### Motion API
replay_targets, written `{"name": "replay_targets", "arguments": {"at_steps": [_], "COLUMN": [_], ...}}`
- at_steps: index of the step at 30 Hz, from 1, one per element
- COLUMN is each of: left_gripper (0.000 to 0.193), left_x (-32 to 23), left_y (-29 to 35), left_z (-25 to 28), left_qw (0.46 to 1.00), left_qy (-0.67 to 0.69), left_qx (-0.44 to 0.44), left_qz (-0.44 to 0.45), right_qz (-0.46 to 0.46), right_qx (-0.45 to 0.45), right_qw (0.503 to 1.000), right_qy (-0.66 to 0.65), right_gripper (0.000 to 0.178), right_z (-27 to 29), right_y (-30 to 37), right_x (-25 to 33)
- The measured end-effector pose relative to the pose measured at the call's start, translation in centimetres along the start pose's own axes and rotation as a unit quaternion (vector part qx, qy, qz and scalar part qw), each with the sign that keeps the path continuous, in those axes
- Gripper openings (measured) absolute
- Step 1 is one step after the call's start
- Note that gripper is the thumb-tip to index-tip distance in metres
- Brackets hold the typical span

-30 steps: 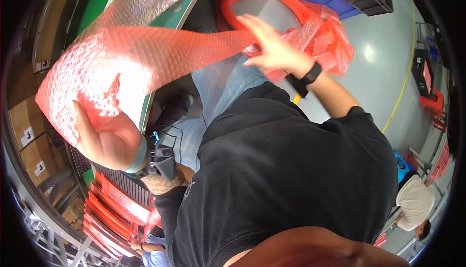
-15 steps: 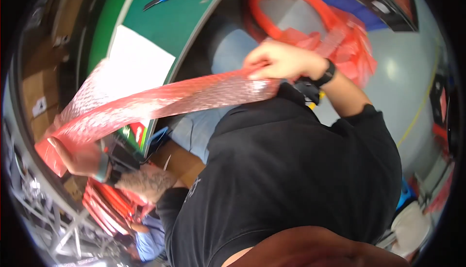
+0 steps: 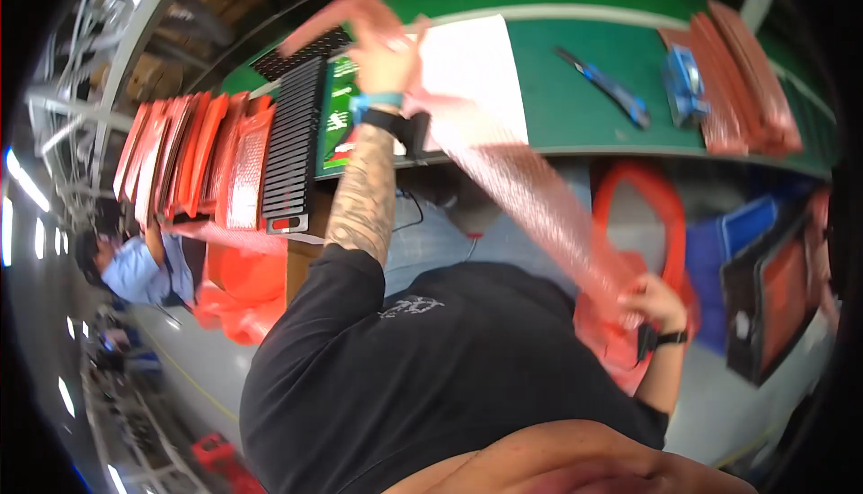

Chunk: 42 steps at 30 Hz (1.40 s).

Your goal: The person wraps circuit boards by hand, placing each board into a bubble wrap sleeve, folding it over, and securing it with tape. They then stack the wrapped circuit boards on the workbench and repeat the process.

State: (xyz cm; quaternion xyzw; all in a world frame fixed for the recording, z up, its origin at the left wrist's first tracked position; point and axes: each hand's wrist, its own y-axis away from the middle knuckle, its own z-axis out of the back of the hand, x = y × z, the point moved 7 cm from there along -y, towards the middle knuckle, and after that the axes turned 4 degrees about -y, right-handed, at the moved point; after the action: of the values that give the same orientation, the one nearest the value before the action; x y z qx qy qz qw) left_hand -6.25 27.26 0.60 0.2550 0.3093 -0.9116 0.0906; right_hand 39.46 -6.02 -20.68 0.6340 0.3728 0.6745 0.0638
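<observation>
Both hands: you've got 1 long strip of pink bubble wrap (image 3: 539, 215) strung between them; it runs on a diagonal across your front, from over the bench down to your right side
Left hand (image 3: 388, 49): up over the green bench (image 3: 575, 107), fingers pinched shut on the top end of the wrap; it's blurred, so finger detail is a no-go
Right hand (image 3: 654, 301): down low by your hip, closed on the bottom end, where the wrap bunches up
Step in hand: looks to me like you're pulling the sheet out to full length and getting it over the bench; just my read
Next move calls for: I'd say keep both ends tight so it doesn't sag or twist, then bring it flat near the white sheet (image 3: 472, 71)
Wrap feel: thin, see-through, bumpy plastic; light and floppy; it'll catch on edges
Bench stuff: 1 blue utility knife (image 3: 604, 88), slim and hard; 1 blue tape dispenser (image 3: 683, 80); a stack of reddish flat pieces (image 3: 746, 76) at the right end
Left side: 1 black ribbed panel (image 3: 295, 139), rigid and slotted; a row of orange-red panels (image 3: 193, 157) standing on edge beside it
</observation>
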Motion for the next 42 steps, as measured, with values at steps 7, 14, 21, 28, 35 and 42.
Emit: {"name": "replay_targets", "arguments": {"at_steps": [7, 14, 21, 28, 35, 42], "left_gripper": [0.052, 0.048, 0.05, 0.056, 0.059, 0.055], "left_x": [7.8, 6.2, 8.1, 11.3, 11.0, 11.1], "left_y": [6.8, 11.6, 11.8, 11.9, 12.4, 12.1], "left_z": [-4.9, -2.7, -0.7, -3.4, -2.6, -3.7], "left_qw": [0.957, 0.805, 0.792, 0.865, 0.82, 0.769], "left_qy": [0.107, 0.457, 0.466, 0.377, 0.449, 0.499], "left_qx": [0.244, 0.286, 0.263, 0.27, 0.288, 0.3], "left_qz": [0.111, 0.247, 0.294, 0.193, 0.21, 0.264], "right_qz": [-0.125, -0.09, 0.264, 0.526, 0.444, 0.524], "right_qx": [-0.06, -0.158, 0.089, -0.016, -0.054, -0.14], "right_qw": [0.99, 0.912, 0.871, 0.682, 0.669, 0.586], "right_qy": [0.038, 0.369, 0.404, 0.508, 0.594, 0.602], "right_gripper": [0.016, 0.017, 0.023, 0.027, 0.022, 0.01], "right_z": [4.5, 6.5, -11.9, -29.8, -39.9, -36.8], "right_y": [3.0, 1.4, -6.4, -31.9, -47.2, -41.4], "right_x": [-3.9, 5.0, 38.8, 58.9, 60.6, 64.0]}}
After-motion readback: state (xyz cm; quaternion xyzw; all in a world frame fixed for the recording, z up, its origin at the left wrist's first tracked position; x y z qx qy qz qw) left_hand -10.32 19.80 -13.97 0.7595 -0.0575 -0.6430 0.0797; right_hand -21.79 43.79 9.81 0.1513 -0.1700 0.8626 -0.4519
